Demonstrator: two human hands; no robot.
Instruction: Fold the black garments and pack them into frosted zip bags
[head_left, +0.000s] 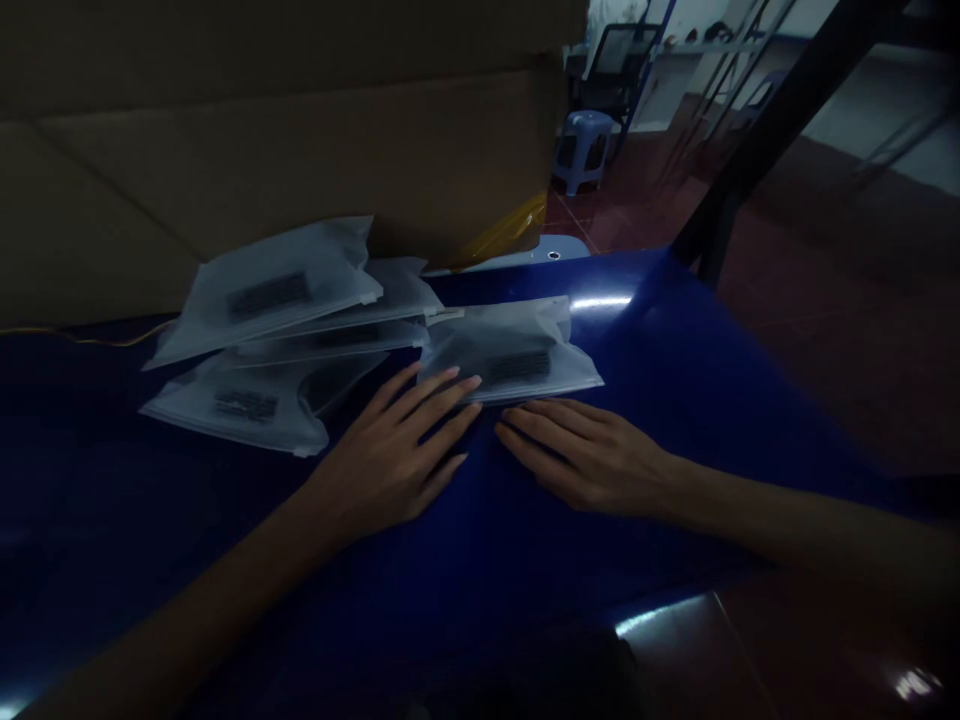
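One bag (517,338) lies mostly beyond fingertips, long axis left to right. From afar I see left hand (401,445) nearer, spread fingers over near-left corner; right hand (589,450), straight fingers together, seemingly empty, beside near edge.

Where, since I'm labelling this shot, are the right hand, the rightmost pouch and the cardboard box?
Right hand (589,455), head view: back of the hand.
Rightmost pouch (504,338), head view: its translucent face.
Cardboard box (300,150), head view: brown side panel.
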